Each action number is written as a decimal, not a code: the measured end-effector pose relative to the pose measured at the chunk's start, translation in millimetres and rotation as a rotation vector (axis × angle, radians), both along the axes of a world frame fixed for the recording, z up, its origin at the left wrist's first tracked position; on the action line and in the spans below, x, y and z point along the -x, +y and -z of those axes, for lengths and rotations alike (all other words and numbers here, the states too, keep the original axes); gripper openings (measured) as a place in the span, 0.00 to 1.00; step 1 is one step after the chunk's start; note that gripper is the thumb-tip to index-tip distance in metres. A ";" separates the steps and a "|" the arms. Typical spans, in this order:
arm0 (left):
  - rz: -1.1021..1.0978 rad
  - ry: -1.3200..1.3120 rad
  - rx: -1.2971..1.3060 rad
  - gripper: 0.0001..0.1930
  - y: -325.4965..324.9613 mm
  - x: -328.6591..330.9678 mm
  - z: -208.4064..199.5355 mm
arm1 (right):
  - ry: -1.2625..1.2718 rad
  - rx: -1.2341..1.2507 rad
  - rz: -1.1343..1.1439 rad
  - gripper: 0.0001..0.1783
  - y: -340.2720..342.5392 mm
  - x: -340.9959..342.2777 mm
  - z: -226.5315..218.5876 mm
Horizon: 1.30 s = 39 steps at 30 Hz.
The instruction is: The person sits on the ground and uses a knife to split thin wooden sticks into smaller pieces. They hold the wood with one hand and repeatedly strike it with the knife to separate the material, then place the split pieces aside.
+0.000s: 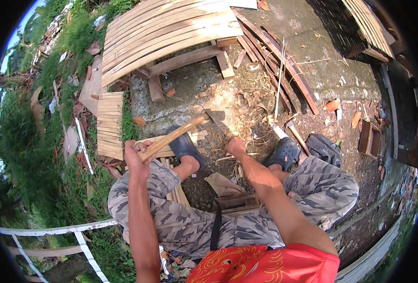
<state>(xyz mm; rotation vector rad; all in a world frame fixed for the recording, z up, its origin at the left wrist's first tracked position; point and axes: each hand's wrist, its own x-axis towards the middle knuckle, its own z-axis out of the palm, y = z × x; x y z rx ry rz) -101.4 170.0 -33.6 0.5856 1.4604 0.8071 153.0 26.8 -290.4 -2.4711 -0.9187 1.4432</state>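
My left hand [137,158] is closed round the near end of a split bamboo piece [176,136], which slants up and away to the right. In my right hand [236,147] is the handle of a knife, its thin dark blade [215,120] pointing away to the left. The blade lies close to the far end of the bamboo piece; I cannot tell whether they touch. Both hands are above the ground between my shoes [186,148], in front of a heap of pale shavings [246,113].
A slatted bamboo bench [171,33] stands ahead, with a bundle of cut slats [110,125] at its left. By my right shoe lie a hammer [299,137] and a saw blade [279,131]. Long dark planks [289,61], a wooden box [370,139] and a white railing [53,230] are around me.
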 end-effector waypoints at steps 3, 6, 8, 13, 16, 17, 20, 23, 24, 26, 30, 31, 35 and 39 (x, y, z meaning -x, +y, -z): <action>0.002 -0.004 -0.022 0.22 2.2 -5.6 0.4 | -0.001 -0.111 -0.066 0.22 -3.5 -3.6 -7.7; 0.009 0.025 -0.013 0.22 0.5 -13.6 -3.9 | 0.048 -0.209 -0.193 0.23 -14.1 1.0 -5.1; 0.017 0.041 -0.010 0.21 1.9 -21.4 -11.0 | -0.009 -0.055 -0.011 0.23 -17.2 2.1 -1.5; 0.106 0.181 -0.025 0.22 15.4 -54.6 -28.8 | 0.078 -0.008 -0.026 0.24 -4.9 -6.4 -11.1; 0.212 0.250 -0.094 0.22 10.3 -80.0 -28.9 | 0.284 -0.396 0.207 0.18 5.0 -4.6 -31.0; 0.258 0.262 -0.138 0.22 7.1 -85.9 -27.9 | 0.370 -0.497 0.282 0.18 7.3 -1.6 -36.6; 0.321 0.278 -0.193 0.22 -0.6 -94.8 -23.2 | 0.449 -0.647 0.461 0.19 9.3 8.2 -40.3; 0.384 0.410 -0.303 0.23 -5.3 -90.0 -18.6 | 0.362 -0.555 0.343 0.18 4.9 8.1 -24.7; 0.398 0.419 -0.323 0.23 -7.3 -86.8 -17.4 | 0.210 -0.367 0.182 0.18 2.0 5.3 -17.3; 0.418 0.415 -0.389 0.23 -10.3 -81.4 -15.8 | 0.070 -0.084 0.032 0.18 -1.2 -2.6 -3.0; 0.441 0.509 -0.402 0.20 -17.1 -78.5 -18.8 | 0.166 -0.232 0.129 0.19 -5.5 -4.9 8.8; 0.400 0.485 -0.306 0.21 -19.7 -79.9 -20.6 | 0.164 -0.324 0.184 0.19 -7.2 -3.0 7.8; 0.354 0.447 -0.190 0.23 -24.6 -93.6 -29.4 | 0.545 -0.666 0.420 0.19 -9.3 6.6 0.6; 0.339 0.440 -0.166 0.23 -25.9 -92.8 -34.6 | 0.052 0.039 -0.063 0.17 -6.6 2.2 2.0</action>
